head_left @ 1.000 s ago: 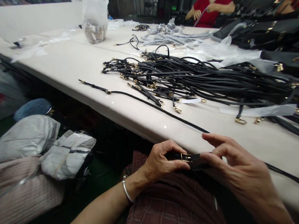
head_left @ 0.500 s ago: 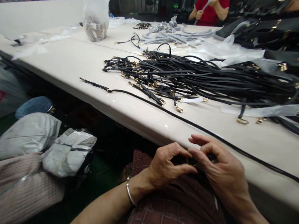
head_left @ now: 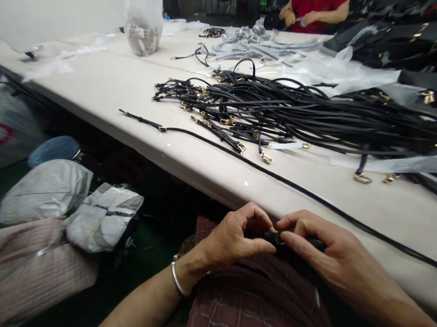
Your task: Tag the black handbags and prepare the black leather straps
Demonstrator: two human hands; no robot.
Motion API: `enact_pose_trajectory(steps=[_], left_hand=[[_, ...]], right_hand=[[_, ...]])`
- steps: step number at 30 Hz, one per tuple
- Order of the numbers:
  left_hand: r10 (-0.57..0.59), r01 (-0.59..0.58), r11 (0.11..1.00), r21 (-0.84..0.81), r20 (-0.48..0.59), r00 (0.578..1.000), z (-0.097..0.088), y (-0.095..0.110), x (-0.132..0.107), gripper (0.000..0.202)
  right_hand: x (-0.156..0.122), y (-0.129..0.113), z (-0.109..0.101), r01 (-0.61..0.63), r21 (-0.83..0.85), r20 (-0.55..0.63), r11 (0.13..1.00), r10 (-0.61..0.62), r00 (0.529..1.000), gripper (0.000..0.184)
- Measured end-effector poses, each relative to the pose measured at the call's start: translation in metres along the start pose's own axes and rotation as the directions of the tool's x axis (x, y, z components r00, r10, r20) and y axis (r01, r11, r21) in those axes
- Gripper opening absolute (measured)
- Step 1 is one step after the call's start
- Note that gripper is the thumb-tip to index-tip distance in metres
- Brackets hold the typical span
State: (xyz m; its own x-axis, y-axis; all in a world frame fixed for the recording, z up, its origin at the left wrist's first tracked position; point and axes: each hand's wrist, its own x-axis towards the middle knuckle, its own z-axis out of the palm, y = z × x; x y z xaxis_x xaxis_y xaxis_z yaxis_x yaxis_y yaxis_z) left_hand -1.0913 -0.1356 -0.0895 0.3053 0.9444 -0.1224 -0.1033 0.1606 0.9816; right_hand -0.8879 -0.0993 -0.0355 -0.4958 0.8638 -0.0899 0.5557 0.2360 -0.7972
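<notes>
Above my lap, a black strap with a gold buckle (head_left: 277, 237) sits between my hands. My left hand (head_left: 240, 234) pinches the strap's end left of the buckle, thumb below and fingers above. From the other side my right hand (head_left: 313, 241) has its thumb and forefinger closed at the buckle. Much of this strap is hidden by my fingers and the dark background. On the table just beyond lies a long black strap (head_left: 219, 148), stretched along the front edge, with a gold buckle near its left end.
A large pile of black straps (head_left: 299, 109) with gold hardware covers the mid table (head_left: 108, 90). Behind are grey wrapped straps (head_left: 240, 49), a plastic bag (head_left: 143, 20) and black bags (head_left: 414, 47). A co-worker in red (head_left: 318, 9) works opposite. Wrapped bundles (head_left: 102, 218) stand on the floor.
My right forefinger, raised before, has come down to the buckle. My hands have drawn slightly apart, showing more of the buckle. The co-worker's hands have lowered. The view has shifted slightly.
</notes>
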Motion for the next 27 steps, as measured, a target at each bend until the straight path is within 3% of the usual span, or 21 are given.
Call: enact_pose_trajectory(steps=[6,11,16,19,23,27], left_hand=[[0.034,-0.035,0.999,0.0,-0.065,0.997,0.003,-0.004,-0.003,0.027],[0.206,-0.174,0.959,0.225,-0.127,0.97,0.004,0.001,-0.003,0.02],[0.223,-0.188,0.948,0.255,-0.115,0.968,0.002,-0.001,-0.004,0.022],[0.271,-0.238,0.939,0.25,-0.105,0.957,0.003,-0.007,-0.004,0.023],[0.372,-0.335,0.897,0.287,-0.083,0.925,0.005,-0.016,-0.001,0.023],[0.41,-0.385,0.843,0.375,0.016,0.912,-0.006,-0.015,0.001,0.017]], right_hand=[[0.01,0.001,-0.002,-0.05,0.168,0.183,0.985,0.019,0.983,0.039],[0.007,0.007,0.015,-0.028,0.212,0.092,0.977,0.009,0.996,0.037],[0.001,0.008,0.004,-0.123,0.202,0.233,0.972,0.074,0.97,0.038],[0.001,0.01,-0.002,-0.141,0.203,0.219,0.969,0.095,0.971,0.037],[0.003,0.017,0.014,-0.156,0.36,0.178,0.92,0.097,0.979,0.036],[0.004,0.023,0.029,-0.305,0.444,0.245,0.842,0.213,0.946,0.038]])
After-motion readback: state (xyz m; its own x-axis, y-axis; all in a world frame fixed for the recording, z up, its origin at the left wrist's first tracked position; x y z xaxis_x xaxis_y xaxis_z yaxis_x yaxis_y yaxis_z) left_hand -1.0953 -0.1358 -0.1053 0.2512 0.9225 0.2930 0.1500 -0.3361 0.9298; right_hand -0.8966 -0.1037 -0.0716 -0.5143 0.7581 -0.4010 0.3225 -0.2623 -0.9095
